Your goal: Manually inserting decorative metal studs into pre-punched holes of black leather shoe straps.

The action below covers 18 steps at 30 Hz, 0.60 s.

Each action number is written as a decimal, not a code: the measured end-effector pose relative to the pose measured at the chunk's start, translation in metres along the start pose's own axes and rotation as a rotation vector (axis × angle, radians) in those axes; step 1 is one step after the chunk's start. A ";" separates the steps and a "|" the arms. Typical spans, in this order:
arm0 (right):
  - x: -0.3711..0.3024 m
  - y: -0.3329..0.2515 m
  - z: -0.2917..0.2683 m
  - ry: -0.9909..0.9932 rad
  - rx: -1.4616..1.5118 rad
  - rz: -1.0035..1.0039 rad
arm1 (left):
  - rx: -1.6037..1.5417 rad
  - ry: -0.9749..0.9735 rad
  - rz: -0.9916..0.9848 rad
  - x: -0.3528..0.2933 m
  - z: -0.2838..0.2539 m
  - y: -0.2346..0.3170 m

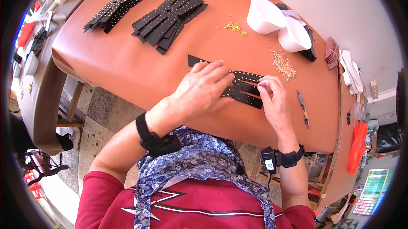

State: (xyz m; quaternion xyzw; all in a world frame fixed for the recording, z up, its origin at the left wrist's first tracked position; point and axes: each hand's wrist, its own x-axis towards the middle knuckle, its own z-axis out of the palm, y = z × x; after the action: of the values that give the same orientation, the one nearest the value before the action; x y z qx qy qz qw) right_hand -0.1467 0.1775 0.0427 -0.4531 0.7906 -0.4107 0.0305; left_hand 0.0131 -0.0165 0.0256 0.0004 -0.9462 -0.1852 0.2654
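Note:
A black cut-out strap piece (245, 96), split into strips and dotted with small metal studs, lies flat on the brown-covered table in front of me. My left hand (204, 85) rests over its middle, fingers stretched out, hiding part of it. At the piece's right end, the thumb and forefinger of my right hand (274, 97) pinch together on a strip's edge. Whether a small stud is also between them cannot be made out. Right of that hand, a heap of small gold-coloured studs (284, 64) is spread on the table.
Two stacks of studded black pieces, one left (117, 8) and one nearer (168, 21), lie at the far left. Yellow bits (236, 28) lie near two white cups (265, 15). A pen (303, 108) is at right. A side table (34, 97) stands left.

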 end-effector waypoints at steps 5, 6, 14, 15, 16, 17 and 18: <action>0.005 -0.004 0.008 -0.021 -0.087 -0.032 | -0.062 -0.128 0.114 0.012 0.018 0.012; 0.003 -0.004 0.009 -0.021 -0.107 -0.044 | -0.061 -0.148 0.121 0.011 0.020 0.014; 0.003 0.005 0.015 0.018 -0.153 -0.103 | -0.041 -0.168 0.090 0.009 0.030 0.015; 0.003 0.004 0.015 0.018 -0.161 -0.096 | -0.041 -0.169 0.086 0.008 0.031 0.015; 0.003 0.004 0.016 0.015 -0.159 -0.095 | -0.035 -0.157 0.092 0.008 0.031 0.015; 0.004 0.004 0.017 0.025 -0.179 -0.115 | -0.029 -0.145 0.098 0.007 0.032 0.014; 0.003 0.004 0.018 0.034 -0.199 -0.132 | -0.031 -0.148 0.095 0.008 0.031 0.015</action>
State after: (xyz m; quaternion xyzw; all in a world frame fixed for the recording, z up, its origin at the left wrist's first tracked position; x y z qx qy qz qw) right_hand -0.1437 0.1653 0.0291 -0.4978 0.7963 -0.3391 -0.0553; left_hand -0.0076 0.0072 0.0098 -0.0622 -0.9591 -0.1868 0.2032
